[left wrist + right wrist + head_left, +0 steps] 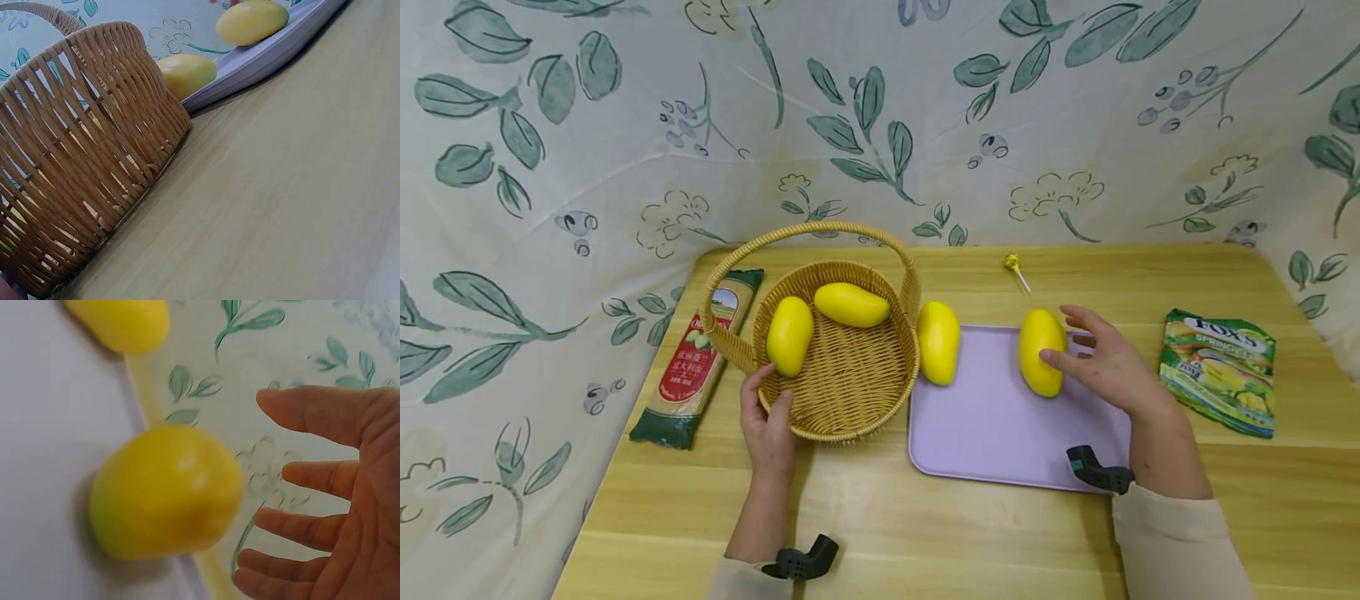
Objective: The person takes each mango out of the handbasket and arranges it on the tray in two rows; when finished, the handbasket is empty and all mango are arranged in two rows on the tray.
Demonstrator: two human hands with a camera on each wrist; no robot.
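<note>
Left hand (769,437) holds the basket (844,392) (two mangoes (790,336) inside) beside the tray (981,442).

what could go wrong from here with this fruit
The yellow fruit by the right grip is rounded and not held, so a nudge might roll it across the tray. Another fruit sits at the tray's corner close to the basket; shifting the basket could bump it. The left grip holds one side of the basket, so a tug might tilt it.
</note>
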